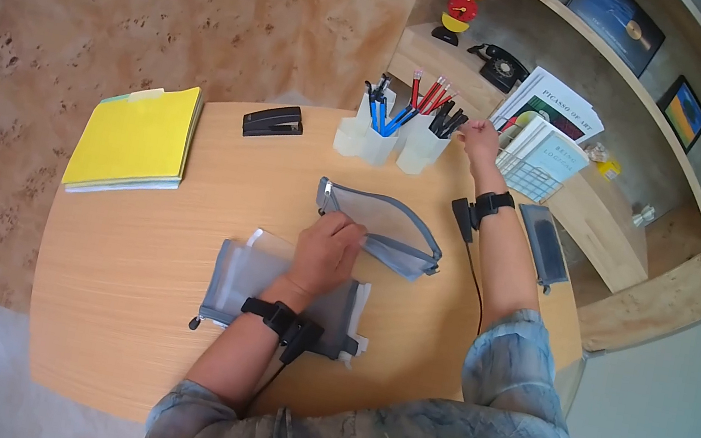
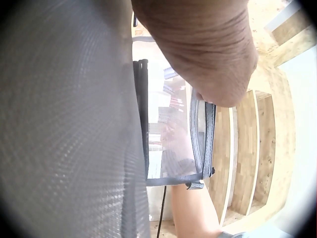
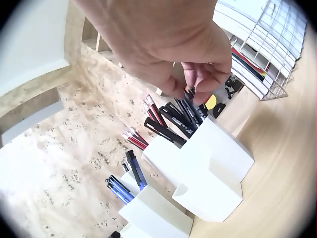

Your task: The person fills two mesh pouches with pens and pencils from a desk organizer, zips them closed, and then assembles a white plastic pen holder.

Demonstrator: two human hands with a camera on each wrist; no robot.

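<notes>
My left hand (image 1: 328, 253) grips the near side of a grey mesh zipper pouch (image 1: 388, 219), whose mouth gapes in the head view. In the left wrist view, that pouch's grey zipper edge (image 2: 210, 141) runs beneath the hand. My right hand (image 3: 168, 49) is over the white pen holder (image 3: 213, 163), its thumb and fingertips pinching the top of a black pen (image 3: 190, 92). Other black pens (image 3: 166, 130) stand beside it in the same holder. Under my left wrist lie more mesh pouches (image 1: 231, 287), stacked flat on the table.
Blue pens (image 1: 378, 114) and red pencils (image 1: 434, 93) stand in neighbouring holders. A wire basket (image 1: 527, 177) of books is right of them, with a grey pouch (image 1: 543, 244) nearer me. Leftward are a black stapler (image 1: 274, 122) and yellow folders (image 1: 135, 139).
</notes>
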